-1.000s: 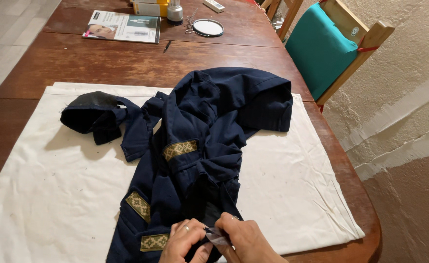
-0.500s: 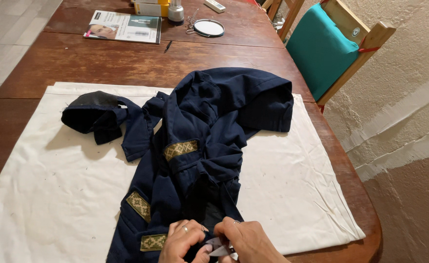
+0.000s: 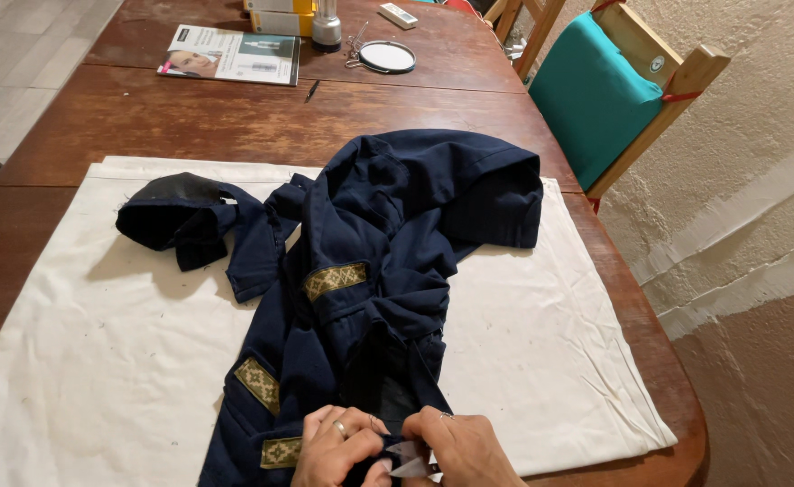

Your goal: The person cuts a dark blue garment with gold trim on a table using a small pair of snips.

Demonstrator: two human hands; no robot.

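Holding steady: hands (image 3: 397, 451) on jacket (image 3: 370, 298)

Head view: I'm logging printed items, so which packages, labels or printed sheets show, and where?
Magazine: flat on the wooden table's far left, pale cover with a portrait.
Yellow boxes: far edge, rectangular, partly cut off.
White tag: small, pinched between left hand and right hand at the navy garment.

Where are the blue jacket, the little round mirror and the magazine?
Jacket (image 3: 415, 194), head view, on its upper folded part.
Mirror (image 3: 387, 57), head view, on the middle of its glass.
Magazine (image 3: 231, 66), head view, on the middle of its cover.
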